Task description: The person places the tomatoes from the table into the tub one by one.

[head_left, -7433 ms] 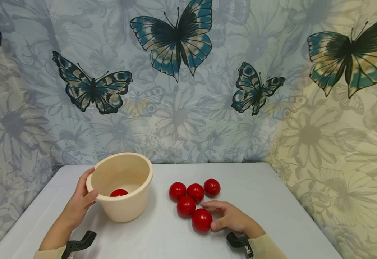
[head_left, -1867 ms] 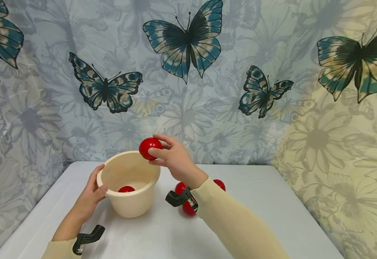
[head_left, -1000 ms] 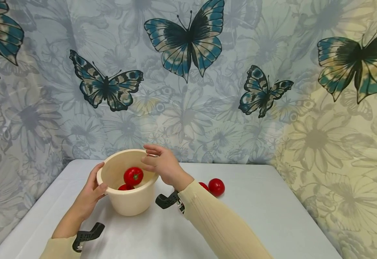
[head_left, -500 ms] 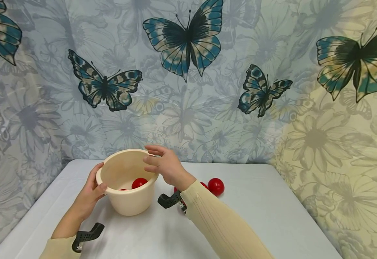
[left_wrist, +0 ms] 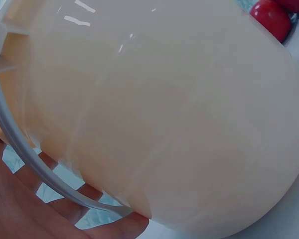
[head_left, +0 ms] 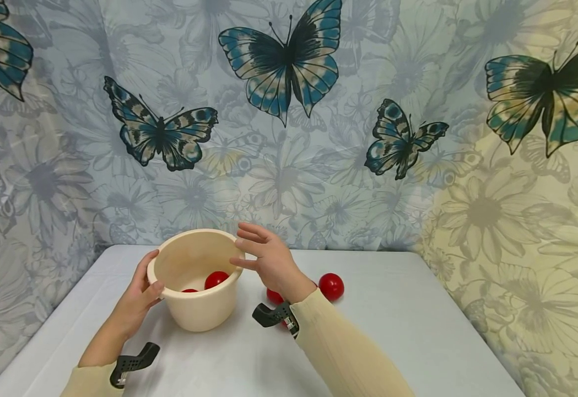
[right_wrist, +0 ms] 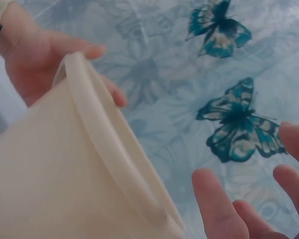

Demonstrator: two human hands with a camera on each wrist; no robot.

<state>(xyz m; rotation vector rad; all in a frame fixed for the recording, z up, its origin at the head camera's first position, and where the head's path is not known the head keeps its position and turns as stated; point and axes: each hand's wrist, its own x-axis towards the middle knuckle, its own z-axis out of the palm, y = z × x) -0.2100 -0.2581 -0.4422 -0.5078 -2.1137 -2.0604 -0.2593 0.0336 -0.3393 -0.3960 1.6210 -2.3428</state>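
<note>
A cream plastic bucket stands tilted toward me on the table. My left hand holds its left rim, thumb in front and fingers behind; a grey carrying handle crosses that hand in the left wrist view. Two red tomatoes show inside, one tomato and part of another. Just off the bucket's right rim is my right hand, fingers spread and holding nothing. The right wrist view shows its fingers apart from the rim.
Right of the bucket lie more tomatoes; one tomato is plainly visible, another is partly behind my right wrist. The white table ends at a butterfly-print cloth.
My right hand carried a tomato from the table over the bucket and let it go; it dropped inside. The hand has since drawn slightly right, off the rim. My left hand keeps its hold.
</note>
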